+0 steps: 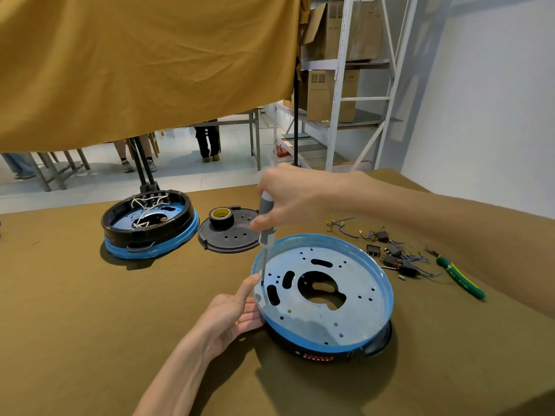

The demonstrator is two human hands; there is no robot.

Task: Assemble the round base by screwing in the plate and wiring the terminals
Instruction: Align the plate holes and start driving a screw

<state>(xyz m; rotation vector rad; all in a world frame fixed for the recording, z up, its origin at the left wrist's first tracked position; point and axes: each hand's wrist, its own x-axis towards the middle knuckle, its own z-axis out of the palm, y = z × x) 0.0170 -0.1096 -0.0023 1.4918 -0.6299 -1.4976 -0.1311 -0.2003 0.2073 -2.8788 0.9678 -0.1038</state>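
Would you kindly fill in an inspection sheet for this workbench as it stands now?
Surface: table under olive-brown cloth.
Job's things: round base with metal plate seated inside; screwdriver upright, tip at the plate's left edge.
Clutter: second base, black cover with tape roll on it, green-handled pliers, switches.
Hands: right hand grips the screwdriver; left hand steadies the base's rim.
Cables: blue wires loose beside the switches; white wires inside the second base.
Surroundings: yellow curtain, shelving with boxes, people's legs beyond.
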